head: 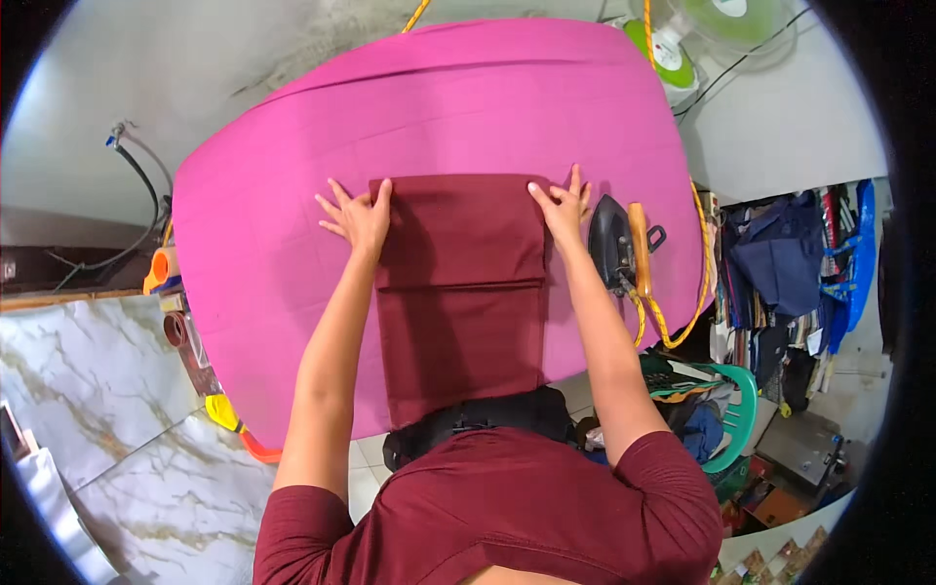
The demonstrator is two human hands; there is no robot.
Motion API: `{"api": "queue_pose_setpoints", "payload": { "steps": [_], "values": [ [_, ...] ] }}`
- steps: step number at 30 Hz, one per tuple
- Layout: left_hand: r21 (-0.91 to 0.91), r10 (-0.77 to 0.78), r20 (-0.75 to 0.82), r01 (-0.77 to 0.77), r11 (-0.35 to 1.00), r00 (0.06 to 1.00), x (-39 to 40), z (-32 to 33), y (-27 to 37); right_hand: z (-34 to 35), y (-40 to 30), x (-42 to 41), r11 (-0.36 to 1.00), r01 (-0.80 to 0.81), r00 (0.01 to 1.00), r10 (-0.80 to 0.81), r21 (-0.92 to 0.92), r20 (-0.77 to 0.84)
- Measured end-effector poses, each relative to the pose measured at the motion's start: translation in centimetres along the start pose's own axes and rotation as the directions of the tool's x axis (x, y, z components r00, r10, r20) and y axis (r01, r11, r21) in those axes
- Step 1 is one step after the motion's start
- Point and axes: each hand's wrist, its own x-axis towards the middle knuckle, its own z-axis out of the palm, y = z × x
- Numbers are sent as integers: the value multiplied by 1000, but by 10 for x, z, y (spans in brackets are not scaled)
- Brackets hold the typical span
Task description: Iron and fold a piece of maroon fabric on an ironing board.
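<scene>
A folded maroon cloth (468, 234) lies on a pink-covered ironing table (285, 190), a crosswise fold edge across its middle. My left hand (363, 221) is at the cloth's far left corner, pinching it with the thumb on top while other fingers spread outward. At the far right corner, my right hand (564, 213) pinches the cloth in a similar way; its fingertips under the edge are partly hidden. Just right of that hand, a black clothes iron (608, 245) with a wooden handle (640, 248) rests on the pink cover.
The iron's yellow cord (684, 340) loops along the table's right edge. Beyond that side are a green plastic chair (742, 417) holding clothes and a rack of hanging clothes (779, 256). A green fan (665, 58) stands at the back right. A hose (150, 183) hangs at left.
</scene>
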Motion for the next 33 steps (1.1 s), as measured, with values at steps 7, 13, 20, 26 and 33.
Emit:
{"api": "queue_pose_setpoints", "payload": {
  "steps": [7,13,20,26,33],
  "values": [
    [-217,-210,-17,201,955,978,15,6,15,1,-10,8,977,-80,996,87,199,-27],
    [-142,-270,-52,260,955,961,15,10,26,8,-15,8,973,-121,989,136,198,-64],
    [-37,-67,-79,65,997,995,-11,14,-4,-5,-11,-4,983,-87,996,85,160,21],
    [-150,140,-58,-148,978,988,-13,2,-27,-33,-5,2,988,33,958,-73,148,279],
    [-181,-94,-37,86,980,995,36,5,11,-5,-25,23,986,-77,991,61,148,115]
  ]
}}
